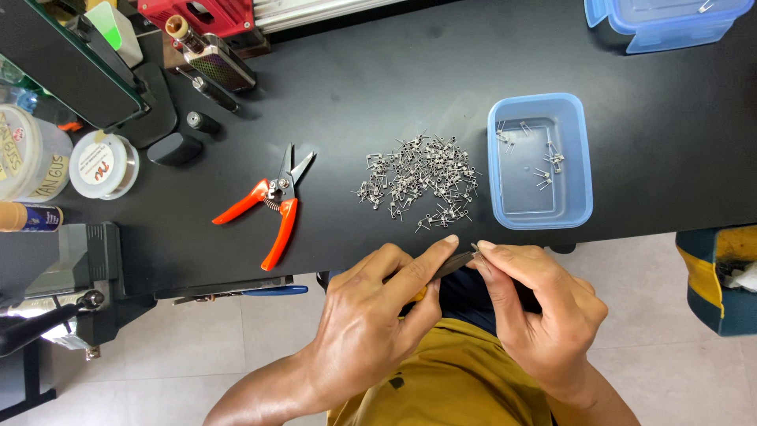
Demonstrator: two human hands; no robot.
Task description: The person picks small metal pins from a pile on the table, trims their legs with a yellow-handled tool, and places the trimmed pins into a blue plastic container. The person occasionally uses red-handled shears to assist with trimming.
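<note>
My left hand [378, 315] grips a small dark plier-like tool [456, 264] with a yellow-orange handle, at the near edge of the black table [378, 71]. My right hand [536, 308] pinches a tiny metal coil [475, 249] at the tool's tip. A pile of several small wire coils [418, 180] lies on the table just beyond my hands. To its right stands an open blue plastic tub [582, 170] with a few coils inside.
Orange-handled snips [272, 205] lie left of the pile. At the far left are a wire spool [102, 166], a white jar [31, 154], small dark devices [213, 63] and a vise-like tool [71, 300]. A lidded blue container [662, 24] sits far right.
</note>
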